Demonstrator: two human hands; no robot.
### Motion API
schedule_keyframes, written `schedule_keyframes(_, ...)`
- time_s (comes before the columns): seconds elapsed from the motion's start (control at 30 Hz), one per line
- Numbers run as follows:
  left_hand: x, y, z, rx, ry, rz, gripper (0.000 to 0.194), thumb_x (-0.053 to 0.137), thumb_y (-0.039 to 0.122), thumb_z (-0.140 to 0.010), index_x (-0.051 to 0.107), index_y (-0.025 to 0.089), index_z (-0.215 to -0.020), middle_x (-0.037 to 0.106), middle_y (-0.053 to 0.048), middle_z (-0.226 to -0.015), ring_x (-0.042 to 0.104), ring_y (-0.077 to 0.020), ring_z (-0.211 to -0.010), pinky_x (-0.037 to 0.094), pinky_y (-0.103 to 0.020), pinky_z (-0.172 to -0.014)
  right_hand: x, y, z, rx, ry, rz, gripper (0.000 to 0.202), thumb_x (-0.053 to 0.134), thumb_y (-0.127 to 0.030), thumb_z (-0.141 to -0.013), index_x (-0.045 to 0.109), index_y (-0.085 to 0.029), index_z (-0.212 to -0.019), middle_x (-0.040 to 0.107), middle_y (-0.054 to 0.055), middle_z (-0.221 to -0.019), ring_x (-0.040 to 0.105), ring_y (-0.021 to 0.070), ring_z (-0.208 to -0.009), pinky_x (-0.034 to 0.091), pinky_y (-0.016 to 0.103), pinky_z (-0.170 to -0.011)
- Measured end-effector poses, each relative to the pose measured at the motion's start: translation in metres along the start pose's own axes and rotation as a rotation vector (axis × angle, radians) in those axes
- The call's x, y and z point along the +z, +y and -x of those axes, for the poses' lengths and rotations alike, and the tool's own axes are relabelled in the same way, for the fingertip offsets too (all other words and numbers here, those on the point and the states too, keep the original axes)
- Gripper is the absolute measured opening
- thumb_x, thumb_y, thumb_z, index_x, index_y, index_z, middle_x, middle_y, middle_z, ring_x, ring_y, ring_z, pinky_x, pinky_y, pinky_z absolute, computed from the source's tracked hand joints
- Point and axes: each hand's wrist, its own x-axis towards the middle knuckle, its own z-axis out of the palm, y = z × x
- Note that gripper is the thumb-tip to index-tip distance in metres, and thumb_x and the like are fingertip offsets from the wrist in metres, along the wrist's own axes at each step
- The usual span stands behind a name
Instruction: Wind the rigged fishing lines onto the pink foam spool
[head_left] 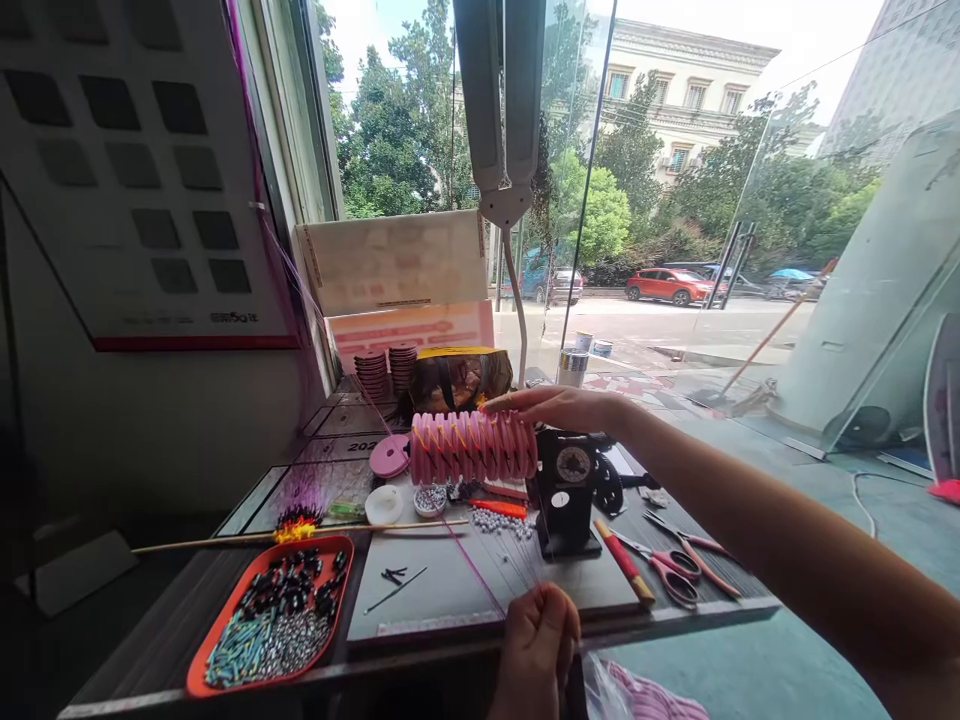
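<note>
At the far left of the bench [450, 585], near its front edge, sits an orange tray [225, 625] filled with beads: dark ones toward the back, pale blue and silvery ones toward the front. Just behind the tray a thin wooden stick [225, 541] lies across the bench, with a tuft of red and yellow fibres on it. Further back stand two stacks of pink spools [386, 368], and a single pink spool [389, 456] lies flat beside a small white disc [384, 505] and a little dish of beads [430, 499].

In the middle, a row of pink spools [472, 447] is lined up on its side like a roll, criss-crossed with yellow thread. Fine threads [517, 560] run down from this row toward the front edge, where the left hand [536, 640] is closed in a loose fist, pinching the threads between its fingertips. A pink thread [472, 565] slants across the grey mat close by.

The right hand [559, 405] reaches in from the right with the arm stretched across, palm down and fingers extended flat, resting on top of the right end of the row of pink spools; it grips nothing. Just right of the row stands a small black machine [568, 490]. Beyond it lie a red-handled tool [624, 565] and red scissors [667, 570] near pliers [694, 555].
</note>
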Motion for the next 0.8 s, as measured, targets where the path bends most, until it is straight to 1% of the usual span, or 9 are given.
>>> schedule_keyframes(0.13,-0.0018,-0.001,-0.0011,0.0,-0.035,-0.051,0.056,0.063,0.069,-0.056,0.045,0.017,-0.05,0.024,0.011,-0.038,0.013,-0.0023,-0.034,0.005,-0.023,-0.038,-0.0016,0.0034,-0.0018,0.002,-0.016,-0.015,0.038,0.059,-0.022,-0.078,0.06,-0.023,-0.115,0.053,0.001,-0.129,0.042,0.0183,-0.122,0.024,0.034,-0.107)
schedule_keyframes(0.23,-0.0017,-0.0007,-0.0019,0.001,-0.098,-0.094,0.057,0.061,0.071,-0.057,0.044,0.017,-0.049,0.022,0.011,-0.036,0.012,-0.0031,-0.033,0.005,-0.024,-0.037,-0.0026,0.0037,-0.0027,0.007,-0.02,-0.017,0.038,0.059,-0.019,-0.076,0.061,-0.025,-0.113,0.055,-0.001,-0.126,0.043,0.0172,-0.122,0.024,0.033,-0.107)
schedule_keyframes(0.3,-0.0015,0.0002,-0.002,0.004,-0.114,-0.105,0.057,0.06,0.072,-0.057,0.044,0.018,-0.049,0.023,0.011,-0.036,0.013,-0.0032,-0.033,0.006,-0.024,-0.037,-0.002,0.0027,-0.003,0.012,-0.012,-0.013,0.038,0.059,-0.018,-0.075,0.062,-0.025,-0.112,0.056,-0.002,-0.125,0.043,0.0165,-0.122,0.024,0.032,-0.107)
schedule_keyframes(0.43,-0.0025,0.0018,-0.0014,0.011,-0.113,-0.103,0.056,0.061,0.071,-0.057,0.045,0.018,-0.05,0.023,0.011,-0.036,0.013,-0.0033,-0.032,0.007,-0.023,-0.037,0.0014,-0.0003,-0.0034,0.027,0.005,-0.005,0.038,0.057,-0.018,-0.074,0.062,-0.023,-0.112,0.055,-0.001,-0.126,0.042,0.017,-0.122,0.022,0.033,-0.108)
schedule_keyframes(0.57,-0.0049,0.0008,-0.002,0.035,-0.128,-0.123,0.056,0.059,0.07,-0.06,0.045,0.018,-0.049,0.023,0.011,-0.032,0.013,-0.0036,-0.031,0.008,-0.024,-0.037,0.0037,-0.0023,-0.0046,0.032,0.0,0.007,0.038,0.052,-0.024,-0.078,0.06,-0.02,-0.114,0.053,0.003,-0.128,0.042,0.019,-0.122,0.024,0.036,-0.107)
schedule_keyframes(0.67,-0.0055,-0.0008,-0.0029,0.04,-0.112,-0.135,0.055,0.059,0.07,-0.062,0.045,0.018,-0.049,0.023,0.011,-0.031,0.012,-0.0039,-0.031,0.007,-0.024,-0.037,0.0034,-0.003,-0.0043,0.036,-0.008,0.032,0.04,0.057,-0.025,-0.076,0.059,-0.02,-0.116,0.052,0.003,-0.13,0.041,0.0193,-0.123,0.024,0.035,-0.107)
schedule_keyframes(0.8,-0.0024,-0.0009,-0.0023,0.011,-0.085,-0.106,0.055,0.061,0.069,-0.058,0.044,0.018,-0.049,0.023,0.012,-0.035,0.012,-0.0034,-0.032,0.008,-0.023,-0.037,0.0024,-0.0042,-0.0008,0.038,-0.006,0.069,0.043,0.062,-0.025,-0.075,0.058,-0.022,-0.117,0.052,0.001,-0.13,0.041,0.0184,-0.123,0.024,0.034,-0.107)
